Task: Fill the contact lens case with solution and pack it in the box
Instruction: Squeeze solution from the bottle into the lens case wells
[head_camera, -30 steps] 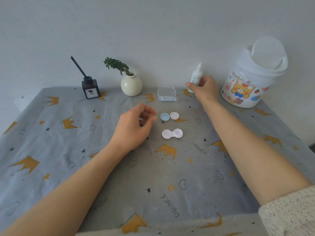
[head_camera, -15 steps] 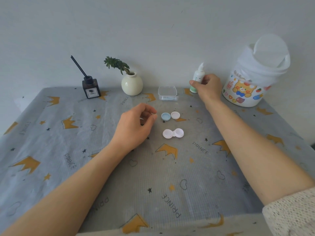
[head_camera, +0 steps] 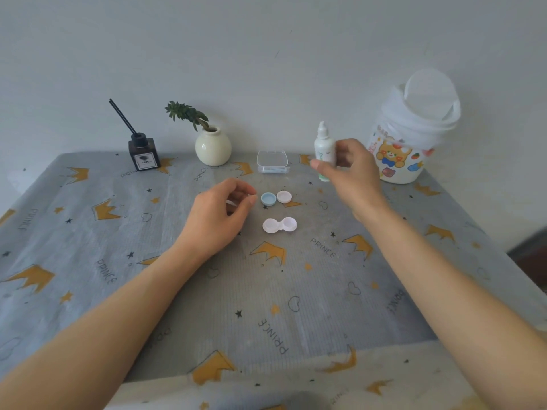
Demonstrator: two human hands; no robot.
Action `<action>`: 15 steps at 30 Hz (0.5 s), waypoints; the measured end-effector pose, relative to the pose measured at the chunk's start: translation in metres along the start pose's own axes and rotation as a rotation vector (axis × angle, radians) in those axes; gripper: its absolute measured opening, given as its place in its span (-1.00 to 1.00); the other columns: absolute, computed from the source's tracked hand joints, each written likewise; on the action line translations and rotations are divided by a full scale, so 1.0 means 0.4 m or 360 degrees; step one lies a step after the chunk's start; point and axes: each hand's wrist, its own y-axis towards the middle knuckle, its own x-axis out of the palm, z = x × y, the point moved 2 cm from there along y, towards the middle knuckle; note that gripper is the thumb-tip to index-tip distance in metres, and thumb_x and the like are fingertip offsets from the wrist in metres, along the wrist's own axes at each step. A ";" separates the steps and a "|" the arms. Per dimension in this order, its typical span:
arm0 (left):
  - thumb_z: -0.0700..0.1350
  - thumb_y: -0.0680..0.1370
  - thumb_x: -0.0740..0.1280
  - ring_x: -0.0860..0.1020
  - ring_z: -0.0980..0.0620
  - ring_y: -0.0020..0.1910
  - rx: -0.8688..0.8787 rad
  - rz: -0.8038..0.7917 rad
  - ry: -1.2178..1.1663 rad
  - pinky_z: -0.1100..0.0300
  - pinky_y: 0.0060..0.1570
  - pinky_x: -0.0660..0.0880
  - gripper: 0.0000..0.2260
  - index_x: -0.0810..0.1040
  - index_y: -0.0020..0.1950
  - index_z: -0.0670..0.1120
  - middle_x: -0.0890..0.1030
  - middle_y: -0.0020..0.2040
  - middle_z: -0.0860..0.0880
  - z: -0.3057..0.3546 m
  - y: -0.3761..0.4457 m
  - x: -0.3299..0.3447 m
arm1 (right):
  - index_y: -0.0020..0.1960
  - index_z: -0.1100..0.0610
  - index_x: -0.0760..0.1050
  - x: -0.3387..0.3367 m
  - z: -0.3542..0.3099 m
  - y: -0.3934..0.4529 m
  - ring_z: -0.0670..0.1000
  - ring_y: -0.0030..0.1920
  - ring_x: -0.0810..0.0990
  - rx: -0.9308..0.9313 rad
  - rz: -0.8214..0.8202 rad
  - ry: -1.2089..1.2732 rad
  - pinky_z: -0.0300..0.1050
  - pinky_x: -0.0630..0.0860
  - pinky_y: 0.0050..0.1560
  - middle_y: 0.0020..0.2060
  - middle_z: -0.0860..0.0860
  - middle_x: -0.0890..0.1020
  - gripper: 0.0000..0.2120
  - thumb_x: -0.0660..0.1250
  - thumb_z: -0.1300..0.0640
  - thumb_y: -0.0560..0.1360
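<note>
The white contact lens case (head_camera: pixel 279 225) lies uncapped in the middle of the table. Just behind it sit its two loose caps, a blue cap (head_camera: pixel 268 199) and a pale pink cap (head_camera: pixel 284 197). A clear plastic box (head_camera: pixel 272 161) stands open at the back. My right hand (head_camera: pixel 350 173) is shut on the white solution bottle (head_camera: pixel 324 147) and holds it upright, lifted above the cloth to the right of the box. My left hand (head_camera: pixel 220 216) rests left of the caps with fingers curled; something small and white shows between them, too hidden to name.
A cream vase with a green sprig (head_camera: pixel 213 147) and a dark reed diffuser (head_camera: pixel 144 153) stand along the back edge. A white sticker-covered bucket with a swing lid (head_camera: pixel 411 134) sits at the back right. A grey crown-print cloth (head_camera: pixel 266 306) covers the table.
My right hand closed on the solution bottle at the back and has lifted it, bringing it nearer and left. The left hand stayed in place.
</note>
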 end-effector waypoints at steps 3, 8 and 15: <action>-0.06 0.58 0.34 0.54 0.30 -0.07 0.0061 0.0030 0.0000 0.54 -0.15 0.42 -0.93 0.59 0.04 0.02 0.62 -0.12 0.14 0.010 -0.005 0.000 | 0.11 -0.05 0.57 -0.011 -0.011 -0.056 -0.23 0.05 0.60 -0.0085 -0.0090 -0.0038 -0.16 0.53 0.13 0.01 -0.22 0.66 -0.68 0.54 0.00 0.39; -0.05 0.59 0.34 0.57 0.23 0.00 0.0273 0.0089 -0.0008 0.39 0.00 0.49 -0.87 0.57 0.13 0.01 0.62 -0.07 0.17 0.035 -0.019 -0.001 | 0.16 -0.03 0.61 -0.007 -0.026 -0.129 -0.20 0.08 0.57 -0.0218 -0.0236 -0.0102 -0.04 0.56 0.13 0.04 -0.20 0.66 -0.64 0.55 0.08 0.39; -0.03 0.59 0.37 0.56 0.10 0.09 0.0589 0.0028 0.0041 0.15 0.14 0.49 -0.69 0.47 0.32 -0.02 0.60 0.09 0.13 0.055 -0.032 0.016 | 0.16 0.05 0.62 0.008 -0.027 -0.177 0.03 0.08 0.55 -0.0518 -0.0280 -0.0322 -0.16 0.44 0.12 0.02 -0.06 0.65 -0.64 0.55 0.20 0.38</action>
